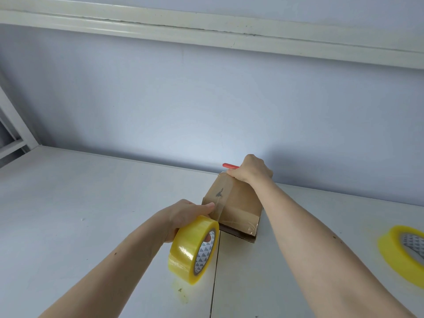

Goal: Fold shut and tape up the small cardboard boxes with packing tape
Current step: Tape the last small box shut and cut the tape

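Cardboard box (238,203) sits on the white table (91,203), close to the far edge where the tabletop meets the pale blue wall (183,99). It lies just right of the seam (214,271) that splits the table into 2 panels. We see its flaps folded shut, and a clear strip of tape (223,196) runs along its top face from the far end toward us; more clear tape wraps its near end.

Our left hand (183,216) grips the yellow tape roll (193,249), fingers curled through and around the core, thumb pressing the strip near the box's near-left corner. The roll stands on edge, held above the table just in front of the box, and the strip leads from it up onto the box.

Our right hand (250,168) rests at the far end of the box, fingers curled, thumb pinning the tape there. A red tool (230,166) sticks out to the left from this hand; we hold it in the closed fingers, though we cannot tell what kind of tool it is.

A 2nd yellow tape roll (403,253) lies flat on the table well to the right, partly cut off by the frame. A white shelf edge (206,28) crosses above the wall, and a white metal frame (13,134) stands at the left.
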`<state>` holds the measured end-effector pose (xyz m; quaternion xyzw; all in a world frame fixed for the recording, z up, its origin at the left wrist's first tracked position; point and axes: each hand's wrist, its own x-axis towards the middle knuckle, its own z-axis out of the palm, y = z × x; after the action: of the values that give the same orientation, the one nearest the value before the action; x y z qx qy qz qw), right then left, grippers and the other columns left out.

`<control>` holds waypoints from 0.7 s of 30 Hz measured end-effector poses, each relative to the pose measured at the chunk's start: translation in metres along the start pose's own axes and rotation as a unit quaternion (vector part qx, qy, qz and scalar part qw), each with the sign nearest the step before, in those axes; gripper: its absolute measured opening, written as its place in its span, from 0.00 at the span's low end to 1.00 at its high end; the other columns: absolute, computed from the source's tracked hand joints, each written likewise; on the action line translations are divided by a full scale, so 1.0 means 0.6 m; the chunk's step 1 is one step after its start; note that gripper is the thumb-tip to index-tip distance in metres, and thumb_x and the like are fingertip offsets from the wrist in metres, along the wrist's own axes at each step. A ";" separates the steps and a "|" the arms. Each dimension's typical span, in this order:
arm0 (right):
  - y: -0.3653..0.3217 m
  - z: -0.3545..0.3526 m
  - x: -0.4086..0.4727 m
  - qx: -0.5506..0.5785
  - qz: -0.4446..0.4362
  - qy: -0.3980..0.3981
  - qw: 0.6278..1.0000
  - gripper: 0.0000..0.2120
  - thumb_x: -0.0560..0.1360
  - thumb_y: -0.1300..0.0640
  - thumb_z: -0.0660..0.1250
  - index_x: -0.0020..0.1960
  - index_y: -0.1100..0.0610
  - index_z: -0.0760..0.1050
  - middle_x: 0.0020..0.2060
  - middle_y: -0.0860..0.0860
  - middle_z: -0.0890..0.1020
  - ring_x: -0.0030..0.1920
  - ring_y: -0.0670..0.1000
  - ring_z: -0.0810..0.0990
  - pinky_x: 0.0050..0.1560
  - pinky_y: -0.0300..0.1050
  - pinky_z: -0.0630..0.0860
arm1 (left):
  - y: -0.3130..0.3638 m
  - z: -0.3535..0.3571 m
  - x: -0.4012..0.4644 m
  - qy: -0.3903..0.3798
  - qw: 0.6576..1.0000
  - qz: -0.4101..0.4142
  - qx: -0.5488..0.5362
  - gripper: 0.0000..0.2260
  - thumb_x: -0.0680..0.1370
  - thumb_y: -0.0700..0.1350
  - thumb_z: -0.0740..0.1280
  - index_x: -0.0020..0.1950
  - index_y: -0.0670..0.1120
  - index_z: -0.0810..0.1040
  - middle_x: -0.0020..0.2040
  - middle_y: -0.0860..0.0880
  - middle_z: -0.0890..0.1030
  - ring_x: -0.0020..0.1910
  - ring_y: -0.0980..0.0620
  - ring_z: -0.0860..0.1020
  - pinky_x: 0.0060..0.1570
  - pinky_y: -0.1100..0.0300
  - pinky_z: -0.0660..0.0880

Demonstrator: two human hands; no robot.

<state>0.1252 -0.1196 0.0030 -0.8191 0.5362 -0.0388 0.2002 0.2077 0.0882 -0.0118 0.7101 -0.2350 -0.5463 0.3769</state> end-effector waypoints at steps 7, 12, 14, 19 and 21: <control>-0.009 -0.004 0.001 0.003 -0.002 0.050 0.999 0.27 0.67 0.31 0.71 0.48 0.53 0.70 0.48 0.50 0.79 0.53 0.56 0.78 0.51 0.48 0.69 | -0.001 0.000 -0.006 -0.005 1.000 0.005 -0.008 0.24 0.78 0.57 0.70 0.59 0.36 0.80 0.50 0.36 0.85 0.43 0.42 0.84 0.52 0.47 0.82; -0.004 0.017 -0.047 -0.051 -0.140 0.164 0.975 0.15 0.81 0.43 0.62 0.54 0.54 0.77 0.49 0.52 0.79 0.52 0.57 0.79 0.49 0.48 0.67 | -0.004 0.009 -0.009 0.012 1.000 0.012 -0.011 0.21 0.79 0.56 0.68 0.56 0.38 0.82 0.50 0.36 0.85 0.42 0.43 0.84 0.50 0.49 0.82; -0.001 0.037 -0.079 -0.087 -0.173 0.152 0.969 0.16 0.82 0.43 0.59 0.54 0.53 0.78 0.50 0.52 0.79 0.52 0.57 0.78 0.50 0.50 0.67 | -0.006 0.014 -0.013 0.019 1.000 0.011 -0.013 0.19 0.80 0.55 0.69 0.56 0.39 0.82 0.49 0.37 0.85 0.41 0.43 0.84 0.48 0.50 0.83; 0.007 0.064 -0.098 -0.108 -0.136 0.131 0.976 0.22 0.81 0.36 0.57 0.62 0.52 0.73 0.57 0.54 0.75 0.59 0.57 0.74 0.51 0.50 0.66 | -0.008 0.030 -0.027 0.033 0.999 0.023 -0.034 0.12 0.79 0.48 0.71 0.53 0.39 0.81 0.38 0.43 0.86 0.33 0.49 0.85 0.33 0.59 0.81; 0.004 0.066 -0.094 -0.102 -0.127 0.126 0.979 0.25 0.80 0.34 0.56 0.62 0.52 0.72 0.56 0.54 0.76 0.59 0.57 0.74 0.50 0.50 0.65 | -0.007 0.036 -0.033 0.039 0.998 0.029 -0.050 0.11 0.79 0.46 0.71 0.55 0.38 0.80 0.34 0.45 0.85 0.30 0.50 0.84 0.28 0.61 0.79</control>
<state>0.1104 -0.0585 -0.0257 -0.8853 0.4498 -0.1113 0.0399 0.1810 0.0999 -0.0058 0.7042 -0.2127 -0.5182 0.4362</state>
